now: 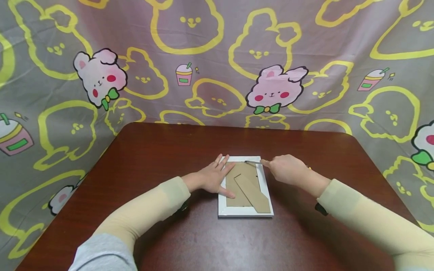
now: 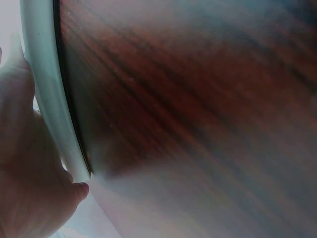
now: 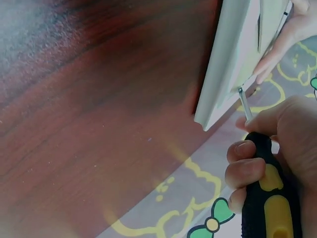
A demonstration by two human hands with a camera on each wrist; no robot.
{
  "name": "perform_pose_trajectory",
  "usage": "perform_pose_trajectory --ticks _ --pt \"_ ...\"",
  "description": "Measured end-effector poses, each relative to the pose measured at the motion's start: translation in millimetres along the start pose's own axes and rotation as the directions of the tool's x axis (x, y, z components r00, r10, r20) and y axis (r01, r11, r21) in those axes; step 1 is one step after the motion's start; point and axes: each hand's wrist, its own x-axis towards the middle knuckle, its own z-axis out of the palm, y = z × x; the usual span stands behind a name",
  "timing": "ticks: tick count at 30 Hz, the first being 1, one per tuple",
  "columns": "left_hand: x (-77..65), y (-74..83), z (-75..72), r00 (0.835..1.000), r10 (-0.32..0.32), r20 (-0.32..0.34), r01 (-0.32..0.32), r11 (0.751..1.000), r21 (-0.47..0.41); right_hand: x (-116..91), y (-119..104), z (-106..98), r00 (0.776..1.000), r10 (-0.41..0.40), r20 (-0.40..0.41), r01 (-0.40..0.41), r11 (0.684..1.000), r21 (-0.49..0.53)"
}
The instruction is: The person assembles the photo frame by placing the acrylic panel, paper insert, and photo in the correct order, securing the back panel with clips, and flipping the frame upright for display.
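Note:
A white photo frame (image 1: 234, 212) lies face down on the table, its brown backing board (image 1: 232, 182) and slanted easel leg (image 1: 255, 197) uppermost. Spread fingers of my left hand (image 1: 211, 177) rest across the frame's left border and the board. From the right, my right hand (image 1: 288, 169) grips a screwdriver (image 3: 279, 210) by its black and yellow handle, index finger extended along the metal shaft (image 3: 245, 105). Its tip touches the top inner edge of the frame, where the board meets the white border. In the left wrist view, my left hand (image 2: 29, 163) lies along the frame's side.
The dark reddish-brown wooden table (image 1: 162, 150) is glossy and has rounded far corners. A grey-pink curtain (image 1: 217, 64) printed with cartoon rabbits hangs behind it and along both sides.

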Motion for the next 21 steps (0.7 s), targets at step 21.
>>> perform_pose_trajectory --ticks 21 --pt "-0.2 1.0 -0.7 1.000 0.014 -0.011 -0.014 1.000 -0.014 -11 -9 24 0.970 -0.112 -0.215 0.052 0.962 -0.268"
